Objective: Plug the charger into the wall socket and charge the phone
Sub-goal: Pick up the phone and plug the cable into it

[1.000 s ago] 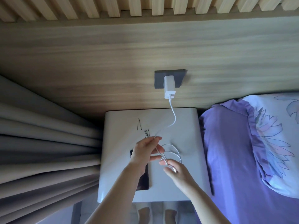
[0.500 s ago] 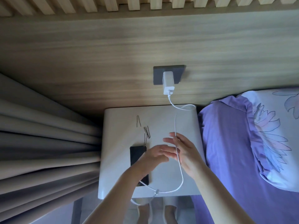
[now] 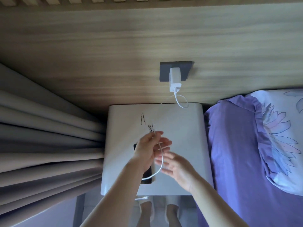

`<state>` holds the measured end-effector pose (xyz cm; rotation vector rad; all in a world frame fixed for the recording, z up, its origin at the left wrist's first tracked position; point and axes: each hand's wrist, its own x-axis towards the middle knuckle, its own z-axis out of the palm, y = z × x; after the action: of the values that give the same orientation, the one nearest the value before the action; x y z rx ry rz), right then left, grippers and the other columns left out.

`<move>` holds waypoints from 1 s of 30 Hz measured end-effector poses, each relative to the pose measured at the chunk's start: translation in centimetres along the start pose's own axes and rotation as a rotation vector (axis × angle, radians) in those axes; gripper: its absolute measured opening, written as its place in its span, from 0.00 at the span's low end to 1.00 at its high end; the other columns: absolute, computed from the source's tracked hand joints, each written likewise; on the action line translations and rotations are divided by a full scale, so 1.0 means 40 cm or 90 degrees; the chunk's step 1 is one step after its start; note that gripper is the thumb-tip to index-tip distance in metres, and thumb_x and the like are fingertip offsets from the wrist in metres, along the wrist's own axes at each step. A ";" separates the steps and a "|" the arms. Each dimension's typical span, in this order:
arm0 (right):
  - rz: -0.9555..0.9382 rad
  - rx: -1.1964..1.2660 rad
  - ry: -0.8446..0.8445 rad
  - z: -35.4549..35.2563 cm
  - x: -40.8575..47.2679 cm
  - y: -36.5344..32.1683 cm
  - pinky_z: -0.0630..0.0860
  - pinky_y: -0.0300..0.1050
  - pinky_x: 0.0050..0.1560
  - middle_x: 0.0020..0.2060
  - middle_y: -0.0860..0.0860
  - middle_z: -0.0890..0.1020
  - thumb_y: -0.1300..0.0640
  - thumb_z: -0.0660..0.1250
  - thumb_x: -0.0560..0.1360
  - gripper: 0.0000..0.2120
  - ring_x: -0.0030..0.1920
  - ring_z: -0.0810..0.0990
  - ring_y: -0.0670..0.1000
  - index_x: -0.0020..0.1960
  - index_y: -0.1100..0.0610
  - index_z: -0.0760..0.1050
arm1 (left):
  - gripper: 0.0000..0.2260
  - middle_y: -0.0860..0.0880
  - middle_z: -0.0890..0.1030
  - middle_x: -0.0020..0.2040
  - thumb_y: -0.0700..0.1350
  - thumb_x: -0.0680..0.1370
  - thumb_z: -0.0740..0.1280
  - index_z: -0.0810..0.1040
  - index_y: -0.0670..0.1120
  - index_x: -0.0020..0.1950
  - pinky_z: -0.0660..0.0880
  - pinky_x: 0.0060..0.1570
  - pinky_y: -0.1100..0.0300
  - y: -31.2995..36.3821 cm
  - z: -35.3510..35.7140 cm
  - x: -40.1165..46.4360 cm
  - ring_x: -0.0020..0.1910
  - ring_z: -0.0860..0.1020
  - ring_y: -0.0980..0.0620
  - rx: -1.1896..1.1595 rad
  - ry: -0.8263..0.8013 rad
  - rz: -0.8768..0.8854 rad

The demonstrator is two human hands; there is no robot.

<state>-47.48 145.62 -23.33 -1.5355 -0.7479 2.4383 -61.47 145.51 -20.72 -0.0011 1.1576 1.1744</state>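
A white charger (image 3: pixel 175 80) sits plugged into the dark grey wall socket (image 3: pixel 186 71) on the wooden wall. Its white cable (image 3: pixel 161 163) loops below the charger, blurs across the table, and passes through my left hand (image 3: pixel 148 150), which pinches it above the table. From there it curves down over the dark phone (image 3: pixel 146 177), which lies flat on the white bedside table (image 3: pixel 183 128), partly hidden by my left wrist. The cable's free end hangs below the table's front edge. My right hand (image 3: pixel 176 167) hovers beside the cable with fingers spread, holding nothing.
Several dark hairpins (image 3: pixel 148 124) lie on the table behind my hands. Grey curtains (image 3: pixel 49 136) hang at the left. A bed with a purple sheet (image 3: pixel 237 153) and a flowered pillow (image 3: pixel 282 136) borders the table's right side. My feet (image 3: pixel 157 212) show below.
The coiled cable has been shaken out into one long strand. My left hand rose toward the hairpins with the cable; my right hand let go and opened.
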 end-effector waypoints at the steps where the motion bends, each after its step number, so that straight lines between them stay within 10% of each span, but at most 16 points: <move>1: 0.018 -0.072 -0.011 0.008 -0.009 0.020 0.74 0.48 0.60 0.53 0.50 0.85 0.70 0.55 0.74 0.20 0.55 0.83 0.46 0.52 0.52 0.79 | 0.07 0.44 0.85 0.34 0.39 0.81 0.59 0.76 0.39 0.50 0.82 0.34 0.57 0.016 0.006 0.010 0.37 0.85 0.47 -0.041 0.014 0.010; 6: 0.004 -0.130 -0.073 0.020 -0.033 0.078 0.76 0.48 0.60 0.54 0.52 0.85 0.59 0.66 0.76 0.06 0.57 0.82 0.48 0.48 0.53 0.82 | 0.08 0.43 0.85 0.39 0.42 0.81 0.59 0.76 0.40 0.53 0.83 0.40 0.53 0.058 0.018 0.035 0.41 0.85 0.46 -0.057 0.038 0.010; 11: -0.100 0.101 0.027 -0.017 -0.023 0.021 0.83 0.47 0.45 0.47 0.57 0.86 0.63 0.64 0.77 0.07 0.49 0.85 0.56 0.51 0.60 0.79 | 0.19 0.51 0.84 0.51 0.59 0.80 0.53 0.77 0.51 0.60 0.74 0.59 0.55 0.001 -0.016 -0.011 0.51 0.81 0.53 0.491 -0.014 -0.102; 15: -0.143 0.250 0.088 -0.064 -0.014 -0.047 0.83 0.46 0.40 0.45 0.57 0.86 0.66 0.60 0.78 0.07 0.45 0.86 0.57 0.49 0.61 0.76 | 0.17 0.52 0.85 0.44 0.58 0.80 0.55 0.79 0.51 0.57 0.76 0.56 0.58 -0.052 -0.054 -0.061 0.44 0.84 0.56 0.552 -0.064 -0.143; 20: -0.126 0.347 0.118 -0.080 0.001 -0.075 0.78 0.50 0.49 0.50 0.61 0.81 0.65 0.56 0.80 0.08 0.50 0.82 0.57 0.54 0.63 0.73 | 0.08 0.52 0.77 0.28 0.42 0.80 0.62 0.81 0.46 0.48 0.72 0.31 0.63 -0.052 -0.070 -0.066 0.25 0.72 0.56 0.378 0.002 -0.103; 30: -0.031 0.000 -0.041 0.036 -0.029 0.022 0.75 0.49 0.61 0.48 0.52 0.86 0.59 0.70 0.73 0.11 0.53 0.84 0.51 0.55 0.55 0.79 | 0.08 0.47 0.78 0.36 0.44 0.80 0.61 0.78 0.44 0.53 0.76 0.36 0.59 0.025 0.021 0.017 0.34 0.76 0.52 -0.040 0.129 0.004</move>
<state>-48.11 143.94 -22.35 -1.4272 -0.7860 2.4636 -61.67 146.91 -20.27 -0.1682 1.2974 1.2366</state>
